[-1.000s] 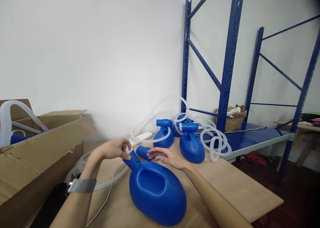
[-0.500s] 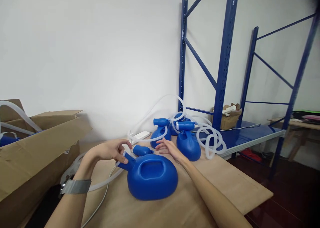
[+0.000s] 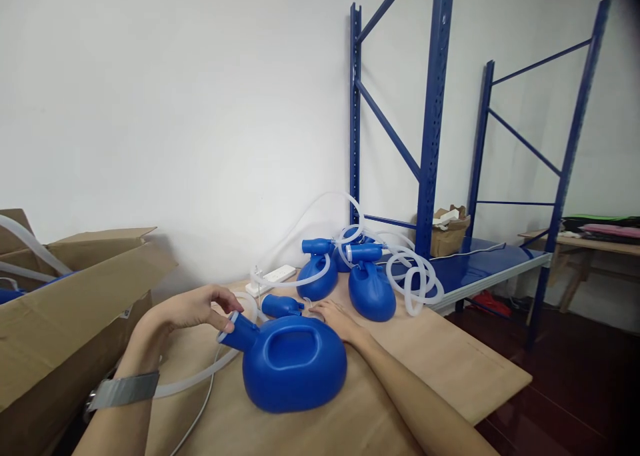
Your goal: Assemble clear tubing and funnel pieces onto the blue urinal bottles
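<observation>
A large blue plastic urinal bottle (image 3: 295,383) lies on the brown board in front of me, its neck angled up to the left. My left hand (image 3: 200,309), with a grey watch band on the wrist, pinches the rim of that neck between thumb and fingers. Behind the bottle, my right hand (image 3: 337,319) reaches low, fingers stretched out close to the tip of a small blue spout piece (image 3: 281,305). The bottle partly hides this hand; whether it touches the spout is unclear. A translucent hose (image 3: 200,375) curves behind the left wrist.
Several more blue bottles with hoses, one a blue bottle (image 3: 373,296), stand at the back near a white power strip (image 3: 273,279). An open cardboard box (image 3: 75,309) is on the left. Blue metal shelving (image 3: 433,123) rises at the right, beyond the board (image 3: 480,369).
My right hand has lowered behind the bottle, its fingers now beside the small spout piece. My left hand stays on the neck. The whole view has shifted slightly.
</observation>
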### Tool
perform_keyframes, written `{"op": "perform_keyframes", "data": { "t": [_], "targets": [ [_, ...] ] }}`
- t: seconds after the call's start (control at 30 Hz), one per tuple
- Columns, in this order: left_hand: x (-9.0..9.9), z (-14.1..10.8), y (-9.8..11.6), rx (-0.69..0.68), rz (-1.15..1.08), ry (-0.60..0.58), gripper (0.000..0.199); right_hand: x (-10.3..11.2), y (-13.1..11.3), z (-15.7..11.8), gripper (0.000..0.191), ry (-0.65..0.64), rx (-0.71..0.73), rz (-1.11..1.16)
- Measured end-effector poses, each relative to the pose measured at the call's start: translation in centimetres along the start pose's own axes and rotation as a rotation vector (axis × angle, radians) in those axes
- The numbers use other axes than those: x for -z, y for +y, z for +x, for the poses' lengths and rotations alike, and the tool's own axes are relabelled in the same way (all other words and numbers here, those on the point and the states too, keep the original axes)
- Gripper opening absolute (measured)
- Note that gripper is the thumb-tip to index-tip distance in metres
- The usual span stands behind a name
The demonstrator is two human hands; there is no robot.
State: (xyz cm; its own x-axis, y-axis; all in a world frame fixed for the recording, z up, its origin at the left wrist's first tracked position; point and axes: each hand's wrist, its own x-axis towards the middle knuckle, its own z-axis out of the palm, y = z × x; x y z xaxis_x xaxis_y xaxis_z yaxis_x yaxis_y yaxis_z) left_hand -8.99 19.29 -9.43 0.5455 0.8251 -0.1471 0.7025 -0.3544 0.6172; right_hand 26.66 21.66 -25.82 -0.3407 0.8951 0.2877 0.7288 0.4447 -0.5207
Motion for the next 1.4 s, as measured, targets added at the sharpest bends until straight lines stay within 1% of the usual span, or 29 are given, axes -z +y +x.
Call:
{"op": "perform_keyframes", "data": {
  "t": [0.07, 0.2, 0.27, 0.33, 0.4, 0.47, 0.53, 0.57, 0.63, 0.73, 0.83, 0.97, 1.03, 1.13, 1.23, 1.3, 1.37, 1.4],
  "targets": [
    [-0.1, 0.1, 0.0, -0.010, -0.036, -0.013, 0.046, 0.3, 0.0, 0.0, 0.056, 0.073, -0.060, 0.075],
    [-0.5, 0.5, -0.2, -0.063, -0.064, -0.089, 0.044, 0.6, 0.3, 0.6, 0.057, 0.295, -0.176, 0.411],
    [-0.7, 0.7, -0.1, -0.073, -0.044, -0.097, 0.047, 0.7, 0.4, 1.2, 0.061, 0.357, -0.195, 0.566],
    [-0.9, 1.0, 0.3, -0.082, -0.014, -0.096, 0.049, 0.9, 0.3, 1.7, 0.072, 0.371, -0.195, 0.653],
    [-1.2, 1.1, 1.1, -0.093, 0.017, -0.086, 0.051, 1.1, 0.0, 2.1, 0.076, 0.387, -0.201, 0.774],
    [-1.5, 1.2, 1.8, -0.108, 0.038, -0.077, 0.055, 1.3, -0.3, 2.3, 0.071, 0.378, -0.205, 0.951],
    [-1.7, 1.2, 2.3, -0.115, 0.045, -0.079, 0.062, 1.5, -0.6, 2.2, 0.063, 0.331, -0.210, 1.122],
    [-1.7, 1.2, 2.4, -0.112, 0.042, -0.083, 0.066, 1.6, -0.8, 2.2, 0.059, 0.301, -0.217, 1.173],
    [-1.7, 1.2, 2.3, -0.090, 0.027, -0.089, 0.074, 1.7, -1.1, 2.1, 0.056, 0.256, -0.244, 1.193],
    [-1.5, 1.0, 1.8, -0.067, -0.011, -0.067, 0.083, 2.1, -1.9, 2.1, 0.057, 0.262, -0.291, 1.189],
    [-1.2, 0.5, 1.5, -0.062, -0.038, -0.039, 0.085, 2.8, -2.9, 1.8, 0.058, 0.287, -0.248, 1.198],
    [-0.9, -0.2, 1.4, -0.033, -0.037, 0.021, 0.081, 3.6, -3.9, 1.4, 0.062, 0.271, -0.186, 1.154],
    [-0.8, -0.2, 1.3, -0.030, -0.044, 0.050, 0.080, 3.9, -4.3, 1.4, 0.062, 0.236, -0.166, 1.111],
    [-1.0, 0.4, 1.1, -0.064, -0.056, 0.108, 0.081, 4.5, -5.5, 2.5, 0.057, 0.115, -0.118, 0.999],
    [-1.6, 1.5, 1.3, -0.151, -0.068, 0.201, 0.079, 4.7, -8.1, 4.6, 0.048, -0.052, -0.103, 0.866],
    [-2.1, 2.3, 1.7, -0.222, -0.082, 0.234, 0.075, 4.3, -10.5, 6.2, 0.049, -0.149, -0.063, 0.842],
    [-2.7, 3.0, 2.0, -0.278, -0.092, 0.273, 0.073, 3.4, -13.0, 7.7, 0.055, -0.192, -0.021, 0.871],
    [-2.8, 3.4, 2.1, -0.295, -0.088, 0.318, 0.073, 2.8, -14.1, 8.3, 0.058, -0.187, -0.017, 0.900]
  ]
}}
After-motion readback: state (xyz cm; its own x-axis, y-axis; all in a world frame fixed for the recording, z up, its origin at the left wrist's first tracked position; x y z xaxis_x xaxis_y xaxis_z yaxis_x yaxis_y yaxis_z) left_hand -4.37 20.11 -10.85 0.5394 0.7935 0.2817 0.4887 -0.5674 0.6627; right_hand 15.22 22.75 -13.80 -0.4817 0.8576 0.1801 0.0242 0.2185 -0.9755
